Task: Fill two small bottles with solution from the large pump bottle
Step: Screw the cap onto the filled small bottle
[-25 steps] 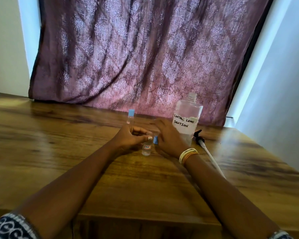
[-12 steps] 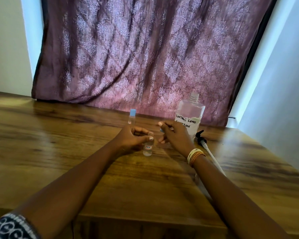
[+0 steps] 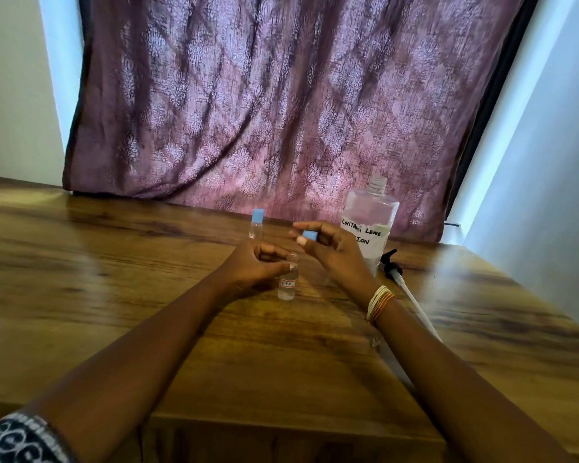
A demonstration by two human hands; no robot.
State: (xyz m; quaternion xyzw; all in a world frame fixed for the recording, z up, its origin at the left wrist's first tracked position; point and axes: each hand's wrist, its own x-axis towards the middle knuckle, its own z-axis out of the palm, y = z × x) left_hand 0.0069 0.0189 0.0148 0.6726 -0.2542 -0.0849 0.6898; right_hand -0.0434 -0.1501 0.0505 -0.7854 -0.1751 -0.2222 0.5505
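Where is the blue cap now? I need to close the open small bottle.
In the head view the blue cap is pinched in the right hand, held above and just right of the open small bottle that the left hand steadies.

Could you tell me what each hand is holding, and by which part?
Left hand steadies the uncapped small bottle near its neck; right hand pinches its blue cap at fingertips.

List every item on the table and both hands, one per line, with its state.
Large bottle: upright, pump removed, neck open.
Pump: lying on the table beside the large bottle.
Near small bottle: upright, uncapped, liquid inside.
Far small bottle: upright, blue cap on.
Blue cap: off, pinched in the right hand.
Left hand: gripping the near small bottle.
Right hand: raised, holding the cap.
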